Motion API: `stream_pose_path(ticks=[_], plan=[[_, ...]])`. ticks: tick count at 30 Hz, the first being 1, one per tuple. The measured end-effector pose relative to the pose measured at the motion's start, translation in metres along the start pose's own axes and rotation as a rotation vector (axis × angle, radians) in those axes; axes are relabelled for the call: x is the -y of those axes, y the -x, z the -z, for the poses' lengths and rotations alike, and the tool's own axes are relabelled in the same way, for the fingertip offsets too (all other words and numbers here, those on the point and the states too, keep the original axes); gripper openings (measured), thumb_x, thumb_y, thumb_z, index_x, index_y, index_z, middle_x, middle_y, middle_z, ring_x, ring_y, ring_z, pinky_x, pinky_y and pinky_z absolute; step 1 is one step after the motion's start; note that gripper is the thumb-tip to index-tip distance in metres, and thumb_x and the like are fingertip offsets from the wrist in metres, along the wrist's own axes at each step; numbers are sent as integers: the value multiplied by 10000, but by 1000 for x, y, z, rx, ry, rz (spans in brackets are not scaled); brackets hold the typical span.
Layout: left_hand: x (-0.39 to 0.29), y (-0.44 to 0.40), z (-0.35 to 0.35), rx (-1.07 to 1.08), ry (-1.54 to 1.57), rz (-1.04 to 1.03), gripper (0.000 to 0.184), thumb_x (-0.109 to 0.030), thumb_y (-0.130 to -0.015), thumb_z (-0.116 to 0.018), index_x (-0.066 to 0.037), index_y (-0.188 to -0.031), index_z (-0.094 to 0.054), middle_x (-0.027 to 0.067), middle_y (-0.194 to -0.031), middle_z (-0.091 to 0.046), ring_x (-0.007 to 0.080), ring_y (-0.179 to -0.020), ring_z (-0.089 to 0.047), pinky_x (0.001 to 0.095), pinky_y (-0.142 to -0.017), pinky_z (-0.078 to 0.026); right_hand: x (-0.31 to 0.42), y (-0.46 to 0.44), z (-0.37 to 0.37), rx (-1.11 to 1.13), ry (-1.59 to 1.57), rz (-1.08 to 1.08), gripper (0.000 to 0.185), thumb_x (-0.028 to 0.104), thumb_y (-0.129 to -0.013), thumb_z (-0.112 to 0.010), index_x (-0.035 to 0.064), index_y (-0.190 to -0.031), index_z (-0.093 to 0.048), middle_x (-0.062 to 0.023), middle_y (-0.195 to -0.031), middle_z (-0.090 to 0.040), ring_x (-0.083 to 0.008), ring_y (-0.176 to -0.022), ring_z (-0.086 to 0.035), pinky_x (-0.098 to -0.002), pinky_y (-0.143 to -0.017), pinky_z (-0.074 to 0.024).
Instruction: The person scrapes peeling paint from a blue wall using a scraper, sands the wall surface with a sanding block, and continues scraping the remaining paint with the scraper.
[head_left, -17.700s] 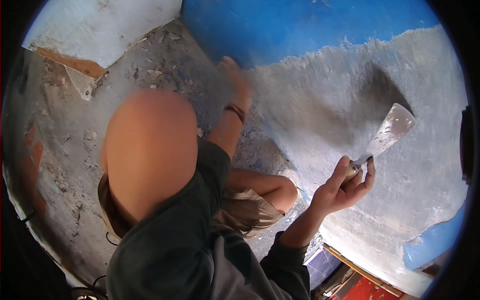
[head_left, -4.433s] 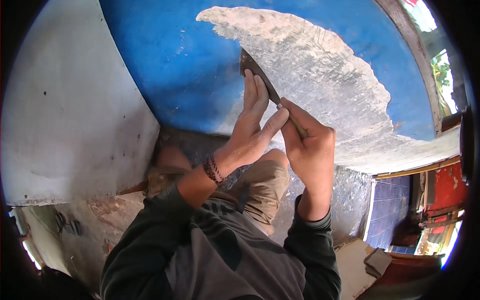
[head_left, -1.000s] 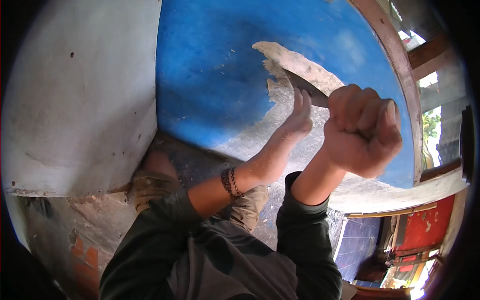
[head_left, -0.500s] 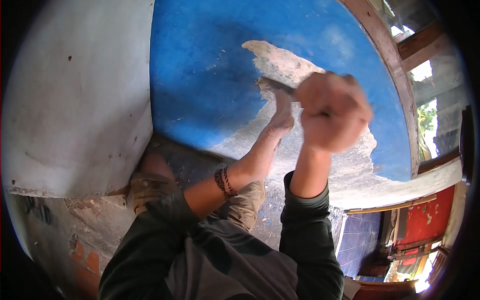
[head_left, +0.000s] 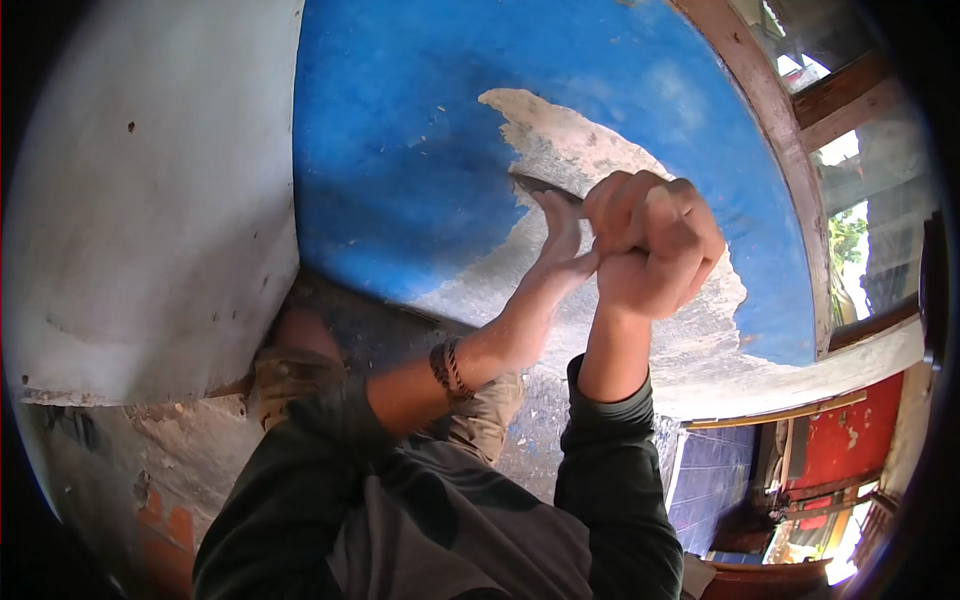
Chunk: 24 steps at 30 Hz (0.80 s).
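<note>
My right hand [head_left: 655,240] is closed in a fist around a scraper [head_left: 548,187]. Its handle is hidden inside the fist, and the dark flat blade points left, with its tip at the ragged edge of the blue paint [head_left: 400,150]. My left hand [head_left: 550,260] is stretched out just below the blade, thumb apart from the fingers. Its fingertips are at the blade's underside; whether they press on it I cannot tell. Right of the paint edge, a patch of bare grey-white wall [head_left: 560,145] shows, continuing behind and below both hands.
A pale grey panel [head_left: 160,200] meets the blue wall at a corner on the left. Wooden window framing [head_left: 770,130] runs along the right. My bent knees are below, beside worn brickwork [head_left: 165,525]. A red wall [head_left: 850,430] and blue tiles [head_left: 712,480] show at lower right.
My right fist has turned and dropped slightly, its knuckles now showing. The scraper tip is a little lower along the paint edge. My left hand stays close under the blade.
</note>
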<state>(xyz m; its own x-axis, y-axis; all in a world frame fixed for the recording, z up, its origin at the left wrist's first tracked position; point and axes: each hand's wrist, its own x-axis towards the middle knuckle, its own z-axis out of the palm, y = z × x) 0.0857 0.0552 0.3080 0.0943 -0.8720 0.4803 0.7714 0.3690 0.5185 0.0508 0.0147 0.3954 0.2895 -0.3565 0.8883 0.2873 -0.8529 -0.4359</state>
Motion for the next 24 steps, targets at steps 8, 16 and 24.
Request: stream_pose_path(ticks=[8, 16, 24], plan=[[4, 5, 12, 199, 44, -50, 764, -322, -932, -365, 33, -1396, 127, 115, -1504, 147, 184, -1374, 131, 327, -1109, -10, -4, 8, 9, 148, -86, 104, 212, 34, -819, -485, -55, -627, -481, -124, -537, -499, -166, -478, -474, -278, -438, -365], [2, 7, 5, 94, 95, -33, 843, -406, -903, -409, 2, -1406, 129, 101, -1505, 156, 184, -1374, 131, 349, -1108, -8, -7, 12, 13, 67, -88, 65, 220, 61, -824, -478, -44, -631, -469, -116, -543, -502, -160, -489, -475, -281, -442, -377], [8, 7, 13, 120, -3, -139, 793, -385, -925, -366, 48, -1400, 99, 135, -1502, 138, 201, -1376, 130, 346, -1107, 19, 3, 18, 5, 93, -142, 115, 190, 70, -818, -385, 1, -645, -422, -99, -538, -412, -165, -435, -331, -324, -424, -275]])
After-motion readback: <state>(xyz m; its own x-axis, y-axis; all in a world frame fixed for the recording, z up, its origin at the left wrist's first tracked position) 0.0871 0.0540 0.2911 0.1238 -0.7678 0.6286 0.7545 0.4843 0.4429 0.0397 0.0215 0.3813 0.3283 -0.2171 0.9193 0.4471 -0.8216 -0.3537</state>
